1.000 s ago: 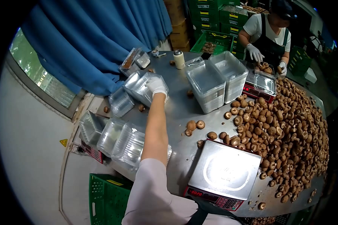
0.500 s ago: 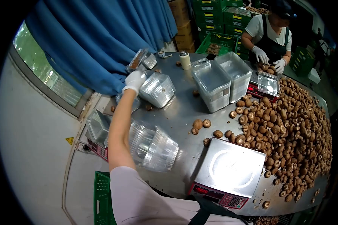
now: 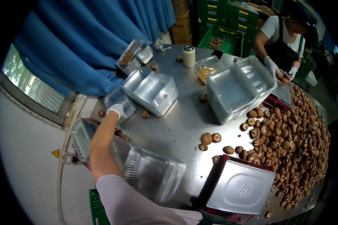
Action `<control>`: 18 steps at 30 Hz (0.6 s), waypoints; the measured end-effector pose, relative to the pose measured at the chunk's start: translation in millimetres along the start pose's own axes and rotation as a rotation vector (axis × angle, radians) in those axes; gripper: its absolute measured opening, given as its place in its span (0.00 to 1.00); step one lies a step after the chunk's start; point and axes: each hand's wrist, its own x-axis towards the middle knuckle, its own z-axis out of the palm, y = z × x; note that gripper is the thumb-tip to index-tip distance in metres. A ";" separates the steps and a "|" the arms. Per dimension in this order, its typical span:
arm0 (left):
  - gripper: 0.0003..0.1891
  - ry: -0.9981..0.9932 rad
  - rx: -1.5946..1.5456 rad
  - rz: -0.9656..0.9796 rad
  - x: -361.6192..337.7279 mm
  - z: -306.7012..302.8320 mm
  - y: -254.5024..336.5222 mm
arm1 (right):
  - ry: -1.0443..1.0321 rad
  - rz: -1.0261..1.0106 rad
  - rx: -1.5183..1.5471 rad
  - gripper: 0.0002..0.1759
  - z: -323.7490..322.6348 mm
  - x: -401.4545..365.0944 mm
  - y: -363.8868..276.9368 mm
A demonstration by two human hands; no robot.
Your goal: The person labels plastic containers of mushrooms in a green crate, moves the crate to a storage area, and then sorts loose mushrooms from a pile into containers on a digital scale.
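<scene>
My left hand [image 3: 117, 110], in a white glove, is at the near edge of a clear plastic container [image 3: 121, 99] lying near the curtain. Its fingers look closed on that edge, though the back of the hand partly hides them. Just beyond stands a stack of clear hinged containers [image 3: 156, 92] with lids raised. Another clear container [image 3: 127, 62], with something brown inside, leans by the curtain. Close to my body, a nested stack of clear containers [image 3: 154, 174] lies on its side. My right hand is out of view.
A scale [image 3: 240, 187] stands at the front, beside a large heap of mushrooms [image 3: 293, 146]. Tall container stacks [image 3: 233, 90] and a cream bottle [image 3: 189, 56] stand farther back. Across the metal table [image 3: 184, 127], a gloved co-worker [image 3: 279, 41] handles mushrooms.
My left hand has come back from the far container stack to the container nearer me. The view has shifted. The co-worker's hands have come closer together over mushrooms.
</scene>
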 end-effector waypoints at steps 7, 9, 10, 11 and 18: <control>0.32 0.182 0.017 0.020 8.0 46.3 9.4 | 0.002 0.007 -0.025 0.19 -3.0 12.5 -14.3; 0.25 0.284 0.026 0.012 19.1 52.8 10.5 | 0.006 0.005 -0.020 0.19 -2.7 13.5 -13.6; 0.25 0.286 0.029 0.016 23.9 51.7 5.1 | 0.006 0.009 -0.015 0.19 -2.4 13.1 -12.3; 0.22 0.246 0.048 0.071 11.3 36.1 0.8 | 0.004 0.006 -0.015 0.19 -2.2 13.2 -11.5; 0.21 0.572 -0.388 -0.081 -40.8 -45.6 -27.5 | 0.000 -0.047 -0.001 0.19 -3.1 23.4 -7.5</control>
